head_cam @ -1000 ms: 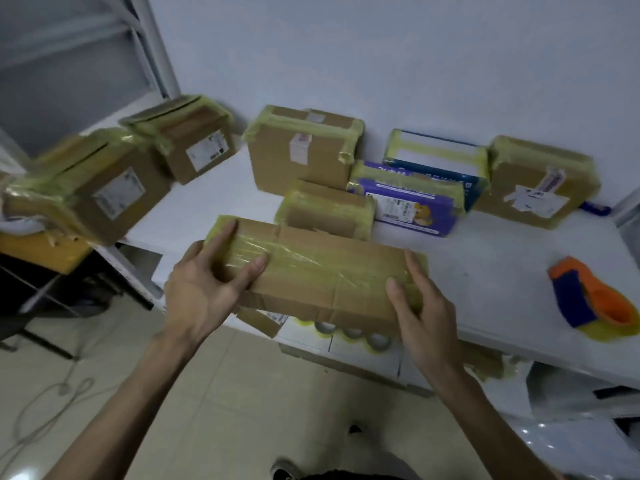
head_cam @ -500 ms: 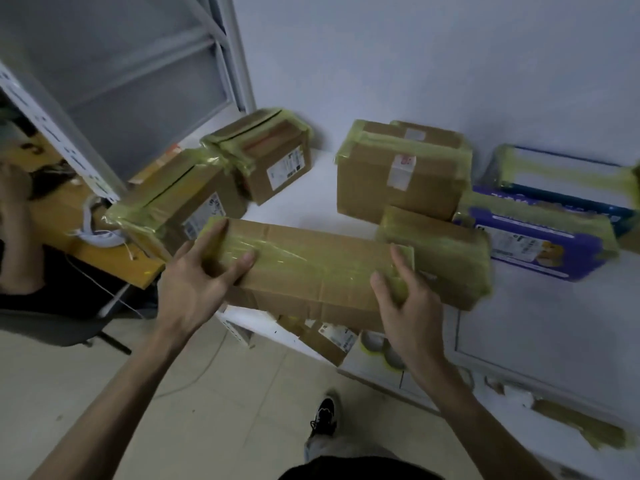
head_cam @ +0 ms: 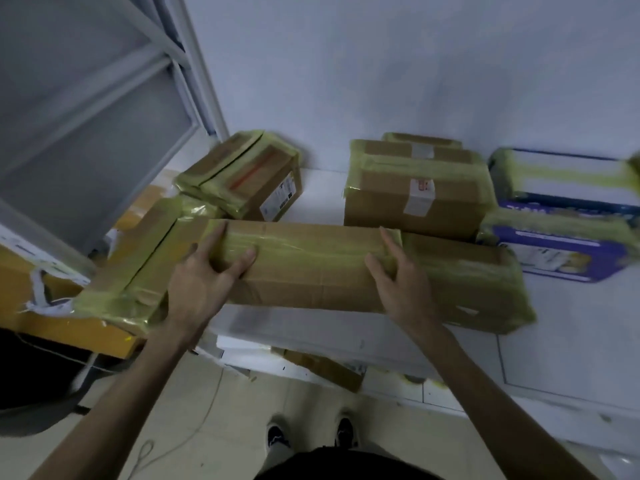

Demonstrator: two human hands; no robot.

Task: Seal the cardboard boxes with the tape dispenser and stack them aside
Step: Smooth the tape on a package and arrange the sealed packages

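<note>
A long flat cardboard box (head_cam: pixel 311 268) wrapped in yellowish tape is held over the white table's (head_cam: pixel 554 323) front left part. My left hand (head_cam: pixel 204 282) grips its left end, thumb on top and fingers around the side. My right hand (head_cam: pixel 401 285) grips its right end the same way. The box's left end reaches a taped box (head_cam: pixel 138 271) at the table's left edge; its right end overlaps a flat taped box (head_cam: pixel 478 289). The tape dispenser is out of view.
More taped boxes stand behind: one (head_cam: pixel 249 178) at back left, a big one (head_cam: pixel 415 188) in the middle, blue and purple ones (head_cam: pixel 561 244) at right. A metal frame (head_cam: pixel 194 64) rises at left. An orange desk (head_cam: pixel 52 323) lies lower left. My shoes (head_cam: pixel 311 438) are on the tiled floor.
Both hands carried the long box leftwards and further onto the table, towards the left-hand boxes. The view swung left, so the tape dispenser left the picture.
</note>
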